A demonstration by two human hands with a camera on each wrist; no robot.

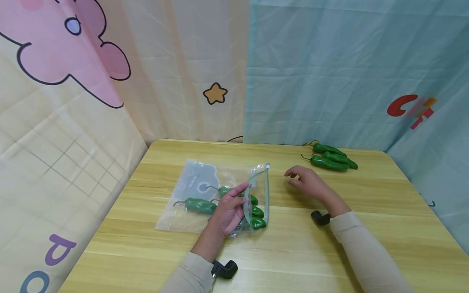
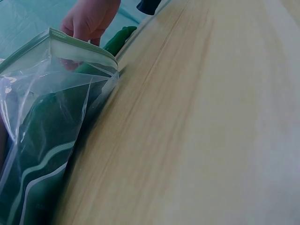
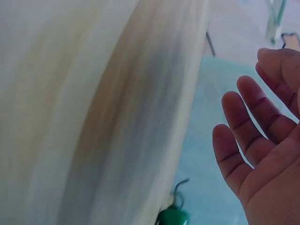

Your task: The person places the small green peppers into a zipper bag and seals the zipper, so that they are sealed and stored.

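A clear zip bag (image 1: 234, 175) lies on the table with its green-edged mouth standing open to the right. Several green chili peppers (image 1: 199, 205) are inside, some with their tips by the mouth. My left hand (image 1: 229, 211) lies over the bag, palm turned up, and holds the upper edge of the mouth. In the left wrist view the bag (image 2: 51, 112) fills the left side, dark green showing through it. My right hand (image 1: 309, 183) hovers between bag and loose peppers, fingers loosely bent and holding nothing; the right wrist view shows this hand (image 3: 267, 140) with fingers apart.
Three loose green chili peppers (image 1: 329, 162) lie together near the back right edge of the wooden table (image 1: 293, 252). Printed curtains (image 1: 315, 73) hang behind the table and along its sides. A black wrist camera (image 1: 225, 269) sits on each wrist.
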